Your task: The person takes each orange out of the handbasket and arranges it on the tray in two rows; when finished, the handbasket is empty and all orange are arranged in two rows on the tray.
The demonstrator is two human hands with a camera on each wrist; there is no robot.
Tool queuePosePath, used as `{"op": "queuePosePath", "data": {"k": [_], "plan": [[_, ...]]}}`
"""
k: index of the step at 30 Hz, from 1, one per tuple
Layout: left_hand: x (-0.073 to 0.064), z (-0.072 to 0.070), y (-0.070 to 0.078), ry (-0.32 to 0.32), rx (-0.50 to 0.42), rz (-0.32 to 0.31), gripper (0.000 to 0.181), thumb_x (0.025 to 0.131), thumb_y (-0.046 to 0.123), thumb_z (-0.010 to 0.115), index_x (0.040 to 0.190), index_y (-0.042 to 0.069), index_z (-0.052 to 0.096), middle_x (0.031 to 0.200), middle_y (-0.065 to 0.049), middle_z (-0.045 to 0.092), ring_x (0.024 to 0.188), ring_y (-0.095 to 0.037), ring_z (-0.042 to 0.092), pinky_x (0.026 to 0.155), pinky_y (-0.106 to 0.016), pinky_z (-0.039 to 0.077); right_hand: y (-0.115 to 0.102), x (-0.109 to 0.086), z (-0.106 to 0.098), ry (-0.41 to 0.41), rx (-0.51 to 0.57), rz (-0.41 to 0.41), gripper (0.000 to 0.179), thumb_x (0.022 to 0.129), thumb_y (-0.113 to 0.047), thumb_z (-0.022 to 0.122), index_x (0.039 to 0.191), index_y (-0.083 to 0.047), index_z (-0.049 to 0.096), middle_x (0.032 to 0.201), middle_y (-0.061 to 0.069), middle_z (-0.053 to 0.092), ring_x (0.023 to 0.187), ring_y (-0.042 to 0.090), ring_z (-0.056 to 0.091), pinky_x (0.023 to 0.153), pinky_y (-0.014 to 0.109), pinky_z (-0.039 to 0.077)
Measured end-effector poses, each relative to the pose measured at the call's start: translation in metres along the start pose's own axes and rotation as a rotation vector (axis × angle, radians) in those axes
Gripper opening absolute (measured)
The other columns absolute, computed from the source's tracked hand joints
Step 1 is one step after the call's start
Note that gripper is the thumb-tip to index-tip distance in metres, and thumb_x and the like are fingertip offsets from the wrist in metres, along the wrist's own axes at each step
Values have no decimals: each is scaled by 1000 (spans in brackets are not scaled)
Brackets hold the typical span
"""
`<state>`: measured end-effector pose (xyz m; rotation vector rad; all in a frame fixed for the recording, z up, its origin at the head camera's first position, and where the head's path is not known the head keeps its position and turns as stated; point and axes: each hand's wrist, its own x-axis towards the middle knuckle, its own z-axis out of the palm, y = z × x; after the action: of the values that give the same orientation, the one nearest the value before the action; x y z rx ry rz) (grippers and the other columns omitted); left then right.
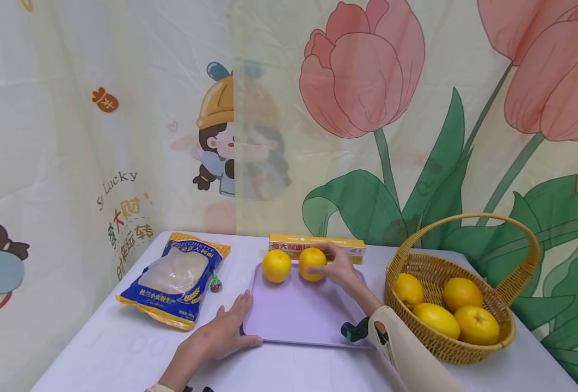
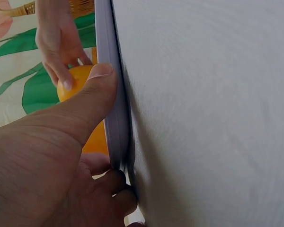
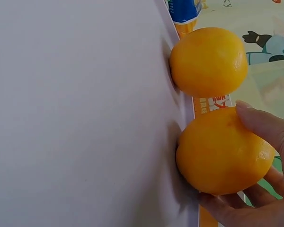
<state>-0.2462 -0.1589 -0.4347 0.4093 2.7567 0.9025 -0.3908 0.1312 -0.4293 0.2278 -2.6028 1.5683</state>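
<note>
My right hand [image 1: 339, 267] holds an orange [image 3: 217, 153] between the thumb and fingers. That orange touches the lilac tray [image 1: 303, 316] near its back edge. Close to its left on the tray sits another orange [image 1: 276, 266], untouched. At the tray's front left corner is my left hand [image 1: 222, 333]. In the left wrist view its thumb [image 2: 97, 90] lies over the tray rim, and the other fingers curl against the side; part of them is hidden.
A wicker basket [image 1: 404, 321] with a tall handle and several oranges stands on the right. A blue and yellow pasta bag [image 1: 173, 277] lies left, beside a small green-wrapped item [image 1: 215, 283]. Behind the tray is a long orange box [image 1: 355, 252]. Printed curtains hang behind the table.
</note>
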Motion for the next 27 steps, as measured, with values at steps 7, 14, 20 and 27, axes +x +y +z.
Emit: {"op": "queuePosePath", "data": {"k": [7, 14, 20, 27], "plan": [[-4, 3, -2, -11, -7, -3, 98, 95, 37, 84, 165, -7, 32, 175, -26, 24, 163, -43, 21, 131, -69, 13, 0, -3, 5, -43, -24, 17, 70, 79, -13, 97, 143, -9, 68, 138, 15, 71, 125, 37, 64, 112, 54, 54], [-1, -4, -1, -11, 0, -17, 98, 96, 39, 82, 167, -6, 29, 176, -25, 20, 164, -42, 18, 132, -68, 11, -7, 3, 4, -71, -31, -24, 70, 81, -13, 96, 145, -9, 67, 138, 15, 70, 125, 38, 63, 112, 54, 54], [-1, -6, 0, -30, 4, -10, 100, 97, 40, 81, 167, -6, 28, 176, -25, 19, 164, -42, 17, 132, -67, 10, -9, 4, 1, -88, -51, -9, 73, 81, -14, 96, 147, -9, 65, 142, 16, 68, 127, 39, 62, 113, 54, 53], [-1, -5, 2, -37, 2, -11, 100, 97, 38, 82, 168, -5, 26, 177, -25, 19, 165, -42, 17, 132, -67, 11, -8, 1, 1, -85, -74, -19, 78, 82, -14, 96, 151, -7, 61, 145, 18, 66, 128, 40, 61, 114, 55, 52]]}}
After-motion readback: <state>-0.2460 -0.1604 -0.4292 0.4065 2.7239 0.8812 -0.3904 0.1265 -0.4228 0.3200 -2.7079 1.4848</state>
